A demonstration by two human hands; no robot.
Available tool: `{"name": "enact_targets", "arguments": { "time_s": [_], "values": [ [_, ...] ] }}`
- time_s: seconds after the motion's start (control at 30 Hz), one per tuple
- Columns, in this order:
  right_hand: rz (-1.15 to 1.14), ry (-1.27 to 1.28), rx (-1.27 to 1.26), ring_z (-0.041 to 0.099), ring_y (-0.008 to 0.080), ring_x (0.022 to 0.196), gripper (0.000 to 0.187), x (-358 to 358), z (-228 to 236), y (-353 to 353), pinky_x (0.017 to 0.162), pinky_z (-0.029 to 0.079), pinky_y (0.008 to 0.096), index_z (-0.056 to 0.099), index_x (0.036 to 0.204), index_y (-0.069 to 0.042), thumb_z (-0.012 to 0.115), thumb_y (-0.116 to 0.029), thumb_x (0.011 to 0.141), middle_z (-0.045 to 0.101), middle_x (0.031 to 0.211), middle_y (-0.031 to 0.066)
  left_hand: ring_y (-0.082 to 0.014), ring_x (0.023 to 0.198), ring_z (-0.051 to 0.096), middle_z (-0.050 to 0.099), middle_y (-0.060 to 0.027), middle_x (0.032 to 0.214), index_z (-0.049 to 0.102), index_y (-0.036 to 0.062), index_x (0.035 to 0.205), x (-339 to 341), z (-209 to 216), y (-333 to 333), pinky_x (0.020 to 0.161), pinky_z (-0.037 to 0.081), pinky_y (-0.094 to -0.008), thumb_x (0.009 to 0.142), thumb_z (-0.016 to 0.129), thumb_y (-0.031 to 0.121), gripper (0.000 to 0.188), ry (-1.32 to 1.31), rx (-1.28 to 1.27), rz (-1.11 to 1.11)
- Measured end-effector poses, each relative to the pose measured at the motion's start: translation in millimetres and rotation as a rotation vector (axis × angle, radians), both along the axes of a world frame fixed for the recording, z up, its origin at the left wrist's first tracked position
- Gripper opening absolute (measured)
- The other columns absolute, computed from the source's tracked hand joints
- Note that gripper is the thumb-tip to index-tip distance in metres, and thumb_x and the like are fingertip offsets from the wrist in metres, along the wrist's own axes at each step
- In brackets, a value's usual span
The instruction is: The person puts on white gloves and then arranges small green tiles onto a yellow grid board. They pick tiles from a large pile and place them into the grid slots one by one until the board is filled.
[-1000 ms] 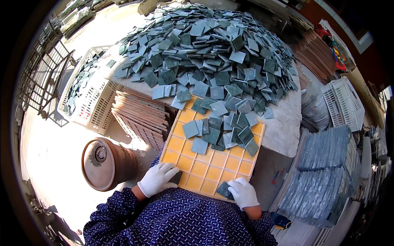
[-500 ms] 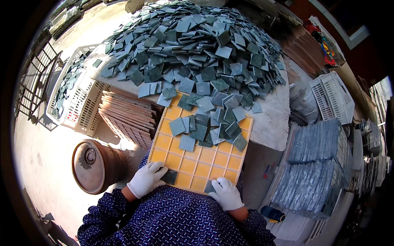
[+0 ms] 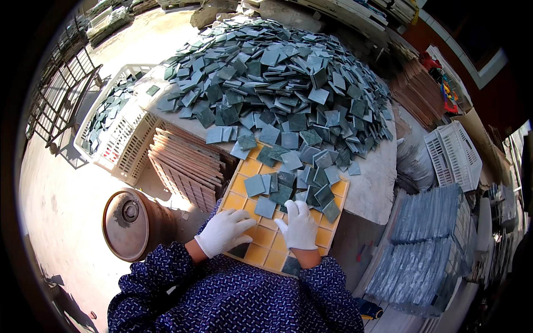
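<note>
Near-right tile (image 3: pixel 291 267) and near-left tile (image 3: pixel 240 250) occupy corners of the gridded yellow tray (image 3: pixel 257 254). Left hand (image 3: pixel 225 232), by the left edge, and right hand (image 3: pixel 300 226) show parted fingers, no visible hold. Loose tiles (image 3: pixel 265 207), square, without long axis, lie beyond, nearer the right fingertips, toward the far edge.

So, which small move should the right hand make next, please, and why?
Perhaps the right hand should pick up one of the loose green tiles lying on the yellow tray: it is at their near edge, and several of the tray's squares are bare.
</note>
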State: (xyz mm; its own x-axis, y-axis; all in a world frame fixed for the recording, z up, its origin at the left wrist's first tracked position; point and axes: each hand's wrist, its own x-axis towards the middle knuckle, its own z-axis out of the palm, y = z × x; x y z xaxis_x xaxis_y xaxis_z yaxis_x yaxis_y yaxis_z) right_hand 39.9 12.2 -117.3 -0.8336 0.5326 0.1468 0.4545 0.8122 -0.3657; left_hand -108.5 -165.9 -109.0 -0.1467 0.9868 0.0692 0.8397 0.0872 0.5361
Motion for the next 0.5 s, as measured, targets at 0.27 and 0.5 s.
{"name": "enact_targets", "arguments": {
  "time_s": [0.27,0.5],
  "values": [
    [0.038,0.160,0.319,0.059,0.0279,0.093,0.042,0.4,-29.7,31.8,0.077,0.050,0.0391,0.058,0.107,-0.012,0.077,-0.028,0.072,0.055,0.107,0.0080,-0.0290,0.096,0.056,0.052,-0.0100,0.102,0.054,0.0071,0.117,-10.1,-4.0,63.4,0.082,0.048,-0.0382,0.074,0.073,0.031,0.052,0.238,-0.021,0.074],
    [0.154,-0.043,0.160,0.054,0.0323,0.105,0.053,-11.6,1.4,37.9,0.089,0.046,0.0427,0.060,0.107,-0.009,0.082,-0.032,0.064,0.045,0.131,0.0144,-0.0288,0.097,0.055,0.050,-0.0097,0.104,0.056,0.0048,0.107,-13.2,-7.9,57.2,0.081,0.047,-0.0388,0.070,0.075,0.033,0.050,0.171,-0.041,0.080]
  ]
}}
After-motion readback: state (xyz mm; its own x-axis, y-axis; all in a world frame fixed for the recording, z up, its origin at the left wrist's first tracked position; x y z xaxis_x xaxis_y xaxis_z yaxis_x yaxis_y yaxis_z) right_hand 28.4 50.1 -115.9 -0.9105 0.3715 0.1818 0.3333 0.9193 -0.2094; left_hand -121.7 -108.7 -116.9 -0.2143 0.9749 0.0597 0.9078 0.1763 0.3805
